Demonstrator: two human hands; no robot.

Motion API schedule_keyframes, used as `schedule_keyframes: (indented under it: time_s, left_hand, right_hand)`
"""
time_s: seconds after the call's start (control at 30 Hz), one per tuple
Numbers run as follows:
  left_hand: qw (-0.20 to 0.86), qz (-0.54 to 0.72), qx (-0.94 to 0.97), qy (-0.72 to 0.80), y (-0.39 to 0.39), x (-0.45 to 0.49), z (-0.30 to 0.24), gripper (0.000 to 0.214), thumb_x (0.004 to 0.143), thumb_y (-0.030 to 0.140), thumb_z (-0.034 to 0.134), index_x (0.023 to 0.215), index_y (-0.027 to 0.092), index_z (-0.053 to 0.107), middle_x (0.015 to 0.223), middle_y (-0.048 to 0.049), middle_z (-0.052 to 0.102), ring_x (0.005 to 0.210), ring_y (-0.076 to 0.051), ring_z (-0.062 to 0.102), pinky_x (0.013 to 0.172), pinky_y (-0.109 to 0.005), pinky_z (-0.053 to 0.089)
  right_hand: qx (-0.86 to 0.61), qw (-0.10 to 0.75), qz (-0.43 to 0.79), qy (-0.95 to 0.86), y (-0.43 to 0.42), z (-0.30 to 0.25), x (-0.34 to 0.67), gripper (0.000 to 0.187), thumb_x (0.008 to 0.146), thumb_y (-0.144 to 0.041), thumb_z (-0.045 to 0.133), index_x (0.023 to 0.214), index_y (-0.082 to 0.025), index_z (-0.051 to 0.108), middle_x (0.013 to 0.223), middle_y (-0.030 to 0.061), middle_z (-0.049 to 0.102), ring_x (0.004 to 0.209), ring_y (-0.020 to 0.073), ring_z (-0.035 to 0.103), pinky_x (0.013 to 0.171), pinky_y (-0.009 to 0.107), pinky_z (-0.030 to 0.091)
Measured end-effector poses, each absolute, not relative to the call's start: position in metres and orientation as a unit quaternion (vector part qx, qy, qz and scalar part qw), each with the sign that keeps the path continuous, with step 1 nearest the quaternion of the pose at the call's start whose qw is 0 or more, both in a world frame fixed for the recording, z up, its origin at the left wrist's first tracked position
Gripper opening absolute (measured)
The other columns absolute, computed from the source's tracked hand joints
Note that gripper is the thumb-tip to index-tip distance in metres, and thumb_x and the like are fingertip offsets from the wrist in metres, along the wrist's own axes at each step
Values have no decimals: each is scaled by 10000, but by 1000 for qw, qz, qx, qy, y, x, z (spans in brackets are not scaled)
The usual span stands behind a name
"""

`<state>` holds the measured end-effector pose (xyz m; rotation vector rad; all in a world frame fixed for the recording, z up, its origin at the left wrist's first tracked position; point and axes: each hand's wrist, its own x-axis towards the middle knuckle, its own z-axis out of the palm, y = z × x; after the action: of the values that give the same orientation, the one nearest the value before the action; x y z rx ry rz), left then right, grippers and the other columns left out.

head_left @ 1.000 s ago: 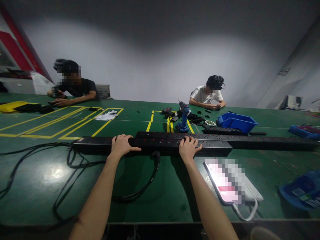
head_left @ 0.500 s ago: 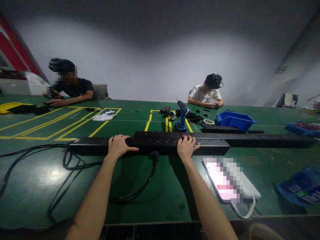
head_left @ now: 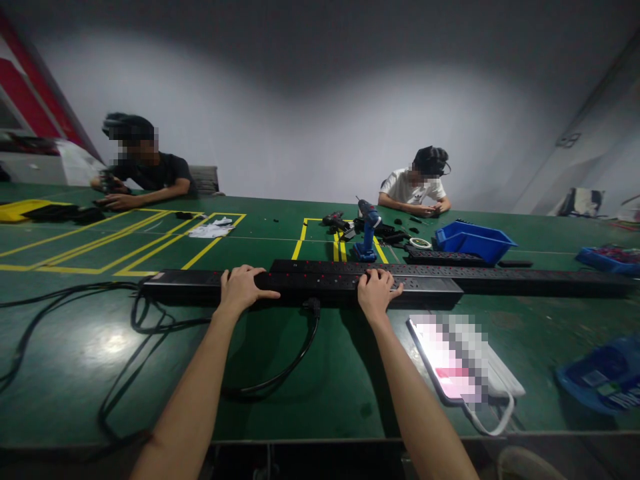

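A long black power strip with small red lights lies across the green table in front of me. My left hand grips it left of the middle, fingers curled over its top and thumb along the near side. My right hand grips it further right in the same way. A second long black strip lies just behind and runs off to the right. A black cable leaves the near strip between my hands and loops over the table.
A lit phone on a white pad lies near my right forearm. Behind the strips stand a blue drill, a blue bin and small black parts. More cable coils at left. Two other people sit at the far side.
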<state>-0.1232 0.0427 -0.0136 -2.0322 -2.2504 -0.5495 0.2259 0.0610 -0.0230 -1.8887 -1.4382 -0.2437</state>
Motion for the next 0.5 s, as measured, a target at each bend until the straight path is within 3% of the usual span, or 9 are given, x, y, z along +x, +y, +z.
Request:
schedule_keyframes:
  time_s: [0.2,0.5]
  left_hand:
    - [8,-200,-679,-706,41,-121,-14,820,594,783,691,1282,341,622,1346,-88,614,1291,-390,463,1146,-639,86]
    - [8,-197,-680,-707,41,-120,-15,815,618,754,704,1316,346,600,1383,-89,586,1305,-390,440,1152,-630,109]
  right_hand:
    - [-735,374,-84,-559,61,-21,226,411,957,-375,350,1030,-197,713,1250,158,589,1256,321,384,1075,628,67]
    - [-736,362,-95,-564,61,-21,225,476,996,-439,303,1034,-193,709,1239,161,591,1241,317,390,1071,628,73]
